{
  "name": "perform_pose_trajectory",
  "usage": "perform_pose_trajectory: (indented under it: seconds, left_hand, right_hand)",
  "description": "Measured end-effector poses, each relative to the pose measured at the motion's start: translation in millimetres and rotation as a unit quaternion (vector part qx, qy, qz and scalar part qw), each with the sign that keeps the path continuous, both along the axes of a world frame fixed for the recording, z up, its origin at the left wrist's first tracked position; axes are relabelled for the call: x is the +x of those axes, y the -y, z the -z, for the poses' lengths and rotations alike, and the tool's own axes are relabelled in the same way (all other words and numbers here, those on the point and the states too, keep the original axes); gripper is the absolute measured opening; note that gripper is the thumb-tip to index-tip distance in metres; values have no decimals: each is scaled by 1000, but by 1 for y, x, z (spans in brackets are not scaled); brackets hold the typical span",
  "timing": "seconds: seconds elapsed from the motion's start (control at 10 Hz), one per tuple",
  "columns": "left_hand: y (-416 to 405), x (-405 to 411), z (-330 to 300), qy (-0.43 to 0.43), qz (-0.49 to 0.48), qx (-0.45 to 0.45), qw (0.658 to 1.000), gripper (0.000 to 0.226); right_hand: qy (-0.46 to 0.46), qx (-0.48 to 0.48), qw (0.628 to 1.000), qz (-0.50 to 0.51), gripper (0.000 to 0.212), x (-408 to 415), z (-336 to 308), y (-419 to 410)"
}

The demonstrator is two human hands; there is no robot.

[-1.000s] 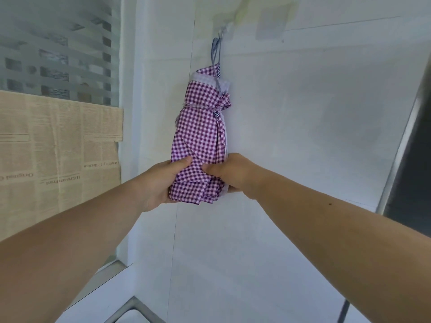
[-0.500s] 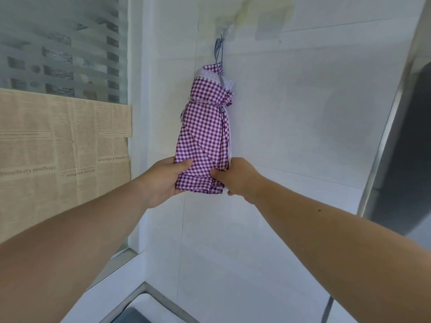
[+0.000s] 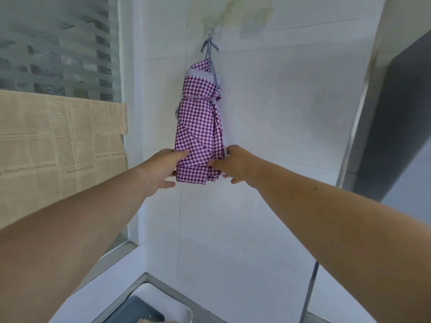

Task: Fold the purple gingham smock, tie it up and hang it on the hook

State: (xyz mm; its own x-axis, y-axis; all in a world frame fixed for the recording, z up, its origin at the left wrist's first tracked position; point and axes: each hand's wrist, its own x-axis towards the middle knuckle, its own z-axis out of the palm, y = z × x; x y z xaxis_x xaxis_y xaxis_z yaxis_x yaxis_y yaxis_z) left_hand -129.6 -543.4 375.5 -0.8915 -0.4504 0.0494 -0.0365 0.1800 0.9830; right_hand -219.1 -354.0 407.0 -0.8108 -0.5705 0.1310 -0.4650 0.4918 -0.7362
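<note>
The purple gingham smock (image 3: 199,122) is folded into a narrow bundle with a tie knotted around its upper part. It hangs by a grey string from a clear hook (image 3: 213,33) on the white wall. My left hand (image 3: 163,170) pinches the bundle's lower left edge, thumb on the front. My right hand (image 3: 233,163) holds the lower right edge, thumb pressing the cloth and the other fingers behind it.
A frosted window with newspaper (image 3: 58,145) taped over it is on the left. A dark door or panel (image 3: 394,127) stands at the right. Below, a white tray (image 3: 161,304) sits by a metal-edged counter.
Both hands have slid down the bundle to its bottom edge while keeping hold. The view has shifted, so the smock sits further right and higher than a second ago.
</note>
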Motion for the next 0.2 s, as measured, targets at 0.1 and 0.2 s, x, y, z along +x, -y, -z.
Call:
perform_pose_trajectory:
  seconds: [0.1,0.2]
  left_hand:
    - [-16,9,-11,-2,-39,-44,998,66]
    - [-44,24,-24,-26,-53,-69,996,57]
  right_hand:
    - [-16,5,1000,11,62,11,-5,-19]
    - [-61,11,998,31,61,20,-12,-45]
